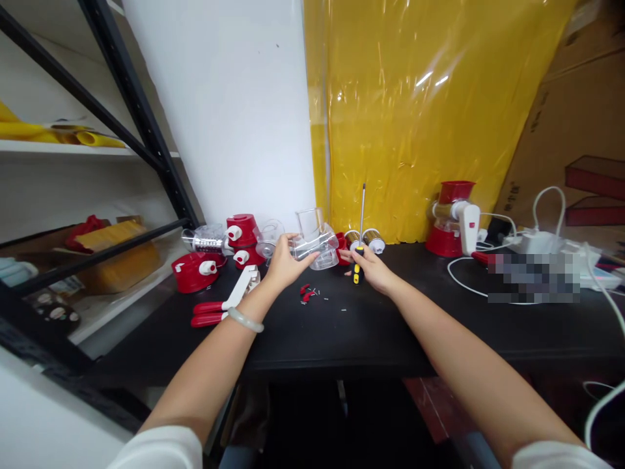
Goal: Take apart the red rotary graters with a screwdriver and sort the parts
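Observation:
My left hand (287, 260) grips a clear plastic grater housing (312, 236) with a wide feed opening on top, held above the black table. Just to its right, my right hand (374, 266) is closed around a screwdriver (358, 264) with a yellow and black handle, its metal shaft pointing up. Several small red parts (306, 293) and tiny screws (344, 310) lie on the table below the hands. Behind the right hand are a red base (342, 251), partly hidden, and metal grater drums (374, 241).
Red bases (194, 272) and white crank handles with red grips (208, 314) lie at left. An assembled red and white rotary grater (452, 218) stands at right, near white cables (463, 280) and a charger. A black-framed shelf (137, 111) borders the table's left side.

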### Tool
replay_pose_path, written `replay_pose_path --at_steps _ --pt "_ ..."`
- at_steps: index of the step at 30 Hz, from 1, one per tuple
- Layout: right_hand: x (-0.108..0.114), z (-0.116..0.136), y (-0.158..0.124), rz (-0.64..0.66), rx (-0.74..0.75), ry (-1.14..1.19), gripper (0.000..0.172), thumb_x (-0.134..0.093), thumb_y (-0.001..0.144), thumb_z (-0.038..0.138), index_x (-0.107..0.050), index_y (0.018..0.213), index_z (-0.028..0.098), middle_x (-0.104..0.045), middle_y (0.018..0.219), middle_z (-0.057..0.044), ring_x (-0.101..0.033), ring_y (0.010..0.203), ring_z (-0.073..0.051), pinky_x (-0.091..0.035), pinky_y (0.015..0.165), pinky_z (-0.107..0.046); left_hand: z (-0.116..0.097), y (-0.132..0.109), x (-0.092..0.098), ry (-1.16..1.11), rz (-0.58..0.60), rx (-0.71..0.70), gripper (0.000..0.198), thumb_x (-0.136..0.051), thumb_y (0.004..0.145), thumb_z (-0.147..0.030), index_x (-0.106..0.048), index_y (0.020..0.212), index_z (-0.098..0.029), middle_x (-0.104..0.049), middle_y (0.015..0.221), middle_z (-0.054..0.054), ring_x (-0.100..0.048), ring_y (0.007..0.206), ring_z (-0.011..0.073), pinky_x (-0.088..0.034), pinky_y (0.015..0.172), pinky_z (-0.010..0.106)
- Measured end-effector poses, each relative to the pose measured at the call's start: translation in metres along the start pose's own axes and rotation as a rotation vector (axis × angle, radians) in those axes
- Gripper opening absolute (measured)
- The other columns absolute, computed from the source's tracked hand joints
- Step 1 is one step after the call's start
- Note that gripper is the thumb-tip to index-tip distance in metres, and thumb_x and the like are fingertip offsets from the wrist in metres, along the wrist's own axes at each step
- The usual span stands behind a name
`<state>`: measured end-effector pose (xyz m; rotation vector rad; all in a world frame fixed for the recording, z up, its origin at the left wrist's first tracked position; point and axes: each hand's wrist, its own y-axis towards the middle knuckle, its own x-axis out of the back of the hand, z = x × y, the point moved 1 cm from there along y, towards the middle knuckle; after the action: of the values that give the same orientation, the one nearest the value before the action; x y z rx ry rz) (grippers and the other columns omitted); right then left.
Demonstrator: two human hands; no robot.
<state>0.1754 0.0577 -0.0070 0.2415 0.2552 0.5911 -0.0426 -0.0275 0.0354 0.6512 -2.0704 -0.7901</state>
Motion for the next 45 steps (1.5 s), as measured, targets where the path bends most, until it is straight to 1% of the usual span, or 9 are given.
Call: replay_pose_path --at_steps 4,8,11,13,16,19,24,33,45 --pt "-0.002 0.001 -0.001 0.070 0.009 -0.035 0.022 -0.057 0.090 0.039 -0.040 0.091 0.024 -0.068 0.113 -0.009 -0.065 0.105 -0.021 -0.058 0.069 -0.035 -0.003 -0.003 -0.002 0.011 0.037 0.022 0.070 -0.078 0.064 -0.052 -0.048 0.118 -0.019 -0.059 0.114 0.010 -0.060 0.104 0.0243 -0.050 0.087 0.040" --pt "0.003 0.003 0.001 0.002 0.042 -0.154 0.027 -0.052 0.090 0.047 -0.038 0.087 0.025 -0.068 0.084 -0.002 -0.067 0.079 -0.017 -0.055 0.067 -0.033 -0.011 0.008 0.008 -0.012 -0.014 0.068 0.068 -0.079 0.062 -0.053 -0.052 0.114 -0.019 -0.062 0.110 0.010 -0.061 0.103 0.0248 -0.049 0.090 0.042" --pt "0.004 0.006 0.000 -0.028 0.098 -0.245 0.032 -0.055 0.087 0.051 -0.038 0.081 0.024 -0.059 0.062 0.005 -0.059 0.059 -0.014 -0.050 0.063 -0.030 -0.025 0.037 0.025 -0.090 -0.107 0.063 0.064 -0.081 0.059 -0.050 -0.055 0.109 -0.019 -0.065 0.108 0.009 -0.062 0.100 0.0242 -0.048 0.091 0.042" --pt "0.002 0.007 -0.002 -0.030 0.153 -0.316 0.034 -0.056 0.085 0.053 -0.040 0.078 0.023 -0.055 0.058 0.005 -0.054 0.054 -0.013 -0.046 0.060 -0.029 -0.038 0.062 0.040 -0.159 -0.192 0.064 0.063 -0.082 0.058 -0.048 -0.057 0.108 -0.018 -0.066 0.108 0.009 -0.063 0.099 0.0243 -0.049 0.091 0.042" --pt "-0.001 0.006 -0.004 -0.031 0.253 -0.452 0.034 -0.050 0.087 0.054 -0.043 0.078 0.023 -0.055 0.061 0.004 -0.053 0.060 -0.014 -0.044 0.065 -0.031 -0.055 0.096 0.060 -0.298 -0.313 0.012 0.064 -0.083 0.059 -0.046 -0.058 0.111 -0.018 -0.066 0.114 0.011 -0.064 0.102 0.0245 -0.049 0.093 0.041" --pt "-0.005 0.003 -0.007 0.018 0.276 -0.573 0.031 -0.042 0.093 0.051 -0.042 0.080 0.023 -0.055 0.066 0.002 -0.054 0.065 -0.015 -0.043 0.068 -0.031 -0.067 0.111 0.070 -0.426 -0.385 -0.042 0.063 -0.079 0.065 -0.045 -0.057 0.117 -0.017 -0.064 0.120 0.012 -0.063 0.107 0.0247 -0.049 0.096 0.041" --pt "-0.015 0.006 -0.013 0.152 0.247 -0.599 0.029 -0.041 0.094 0.050 -0.042 0.084 0.023 -0.054 0.071 0.001 -0.053 0.068 -0.016 -0.042 0.071 -0.031 -0.073 0.104 0.066 -0.463 -0.357 -0.028 0.065 -0.076 0.071 -0.041 -0.052 0.127 -0.017 -0.059 0.130 0.015 -0.061 0.115 0.0269 -0.049 0.098 0.043" --pt "-0.013 -0.002 -0.009 0.132 0.249 -0.557 0.034 -0.042 0.094 0.056 -0.044 0.084 0.023 -0.055 0.070 0.001 -0.054 0.068 -0.017 -0.042 0.072 -0.032 -0.074 0.102 0.051 -0.462 -0.255 -0.020 0.065 -0.073 0.074 -0.042 -0.051 0.129 -0.016 -0.058 0.131 0.016 -0.059 0.117 0.0282 -0.049 0.099 0.044" --pt "-0.012 -0.008 -0.007 0.166 0.229 -0.471 0.039 -0.042 0.092 0.061 -0.043 0.084 0.022 -0.054 0.070 0.002 -0.054 0.067 -0.015 -0.044 0.072 -0.032 -0.068 0.103 0.038 -0.430 -0.253 -0.039 0.071 -0.076 0.070 -0.043 -0.050 0.132 -0.019 -0.058 0.132 0.014 -0.059 0.117 0.0285 -0.051 0.095 0.045"
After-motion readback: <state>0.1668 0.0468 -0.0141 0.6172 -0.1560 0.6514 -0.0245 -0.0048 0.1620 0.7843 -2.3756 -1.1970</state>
